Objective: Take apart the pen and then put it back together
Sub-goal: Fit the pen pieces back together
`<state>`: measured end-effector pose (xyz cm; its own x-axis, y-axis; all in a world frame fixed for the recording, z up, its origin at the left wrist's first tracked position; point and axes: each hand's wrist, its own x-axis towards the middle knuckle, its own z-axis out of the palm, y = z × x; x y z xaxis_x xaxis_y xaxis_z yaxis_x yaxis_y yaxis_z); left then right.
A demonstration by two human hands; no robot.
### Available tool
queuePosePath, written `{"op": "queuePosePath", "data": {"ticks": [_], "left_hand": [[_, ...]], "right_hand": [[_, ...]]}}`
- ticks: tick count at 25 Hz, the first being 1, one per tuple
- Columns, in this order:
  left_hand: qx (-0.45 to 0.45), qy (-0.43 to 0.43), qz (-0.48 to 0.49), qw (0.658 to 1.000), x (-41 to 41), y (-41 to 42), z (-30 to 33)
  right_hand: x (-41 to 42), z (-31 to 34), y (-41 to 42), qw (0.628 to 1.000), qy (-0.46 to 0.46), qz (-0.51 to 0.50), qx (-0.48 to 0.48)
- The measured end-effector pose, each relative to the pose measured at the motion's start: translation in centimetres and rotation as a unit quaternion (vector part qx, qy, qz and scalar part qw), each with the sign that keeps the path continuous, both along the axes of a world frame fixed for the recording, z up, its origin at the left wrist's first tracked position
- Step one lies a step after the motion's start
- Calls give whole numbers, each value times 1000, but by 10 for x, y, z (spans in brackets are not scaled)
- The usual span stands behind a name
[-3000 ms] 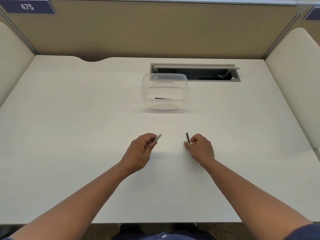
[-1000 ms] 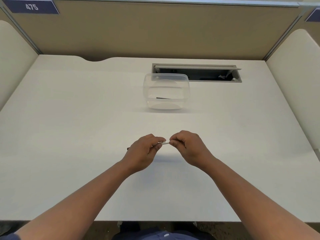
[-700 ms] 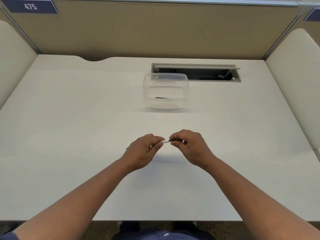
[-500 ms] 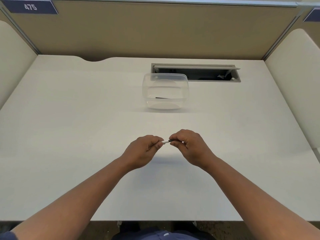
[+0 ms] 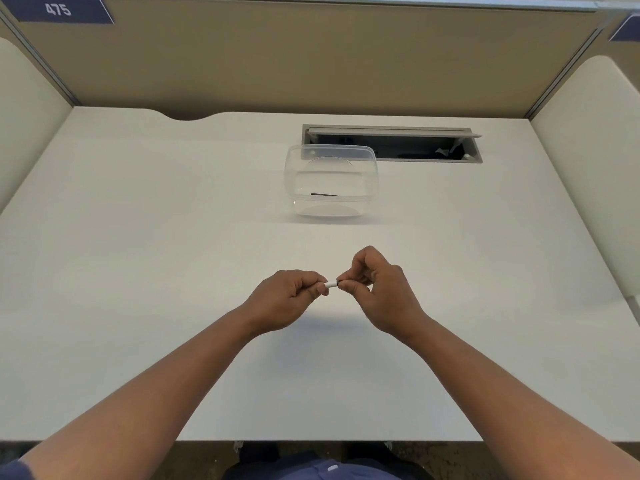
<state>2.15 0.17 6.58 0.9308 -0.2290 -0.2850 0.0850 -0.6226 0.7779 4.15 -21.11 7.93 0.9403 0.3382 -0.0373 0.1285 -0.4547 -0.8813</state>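
Hands meet above the worktop [image 5: 138,271]: left hand [image 5: 287,299] grips the white pen barrel [image 5: 330,285] steady. Right hand [image 5: 377,289] pinches a dark part [image 5: 338,282] against its end, apparently for joining.

Single head-worn wide-angle view, looking forward and down across white table [image 5: 138,271] toward tan partition [image 5: 311,64]. Both forearms enter from bottom edge; hands near frame centre, fairly close. No second view.
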Motion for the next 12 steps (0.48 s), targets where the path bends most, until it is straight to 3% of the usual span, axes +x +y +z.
{"op": "queuePosePath", "data": {"ticks": [3, 5, 12], "left_hand": [[85, -66, -14, 994, -1, -4, 2], [87, -66, -10, 994, 1, -5, 1], [-16, 24, -12, 1000, 9, 3, 5]], "right_hand": [[0, 3, 4, 992, 101, -51, 46], [3, 4, 7, 986, 137, -70, 69], [-1, 2, 5, 999, 14, -23, 33]]}}
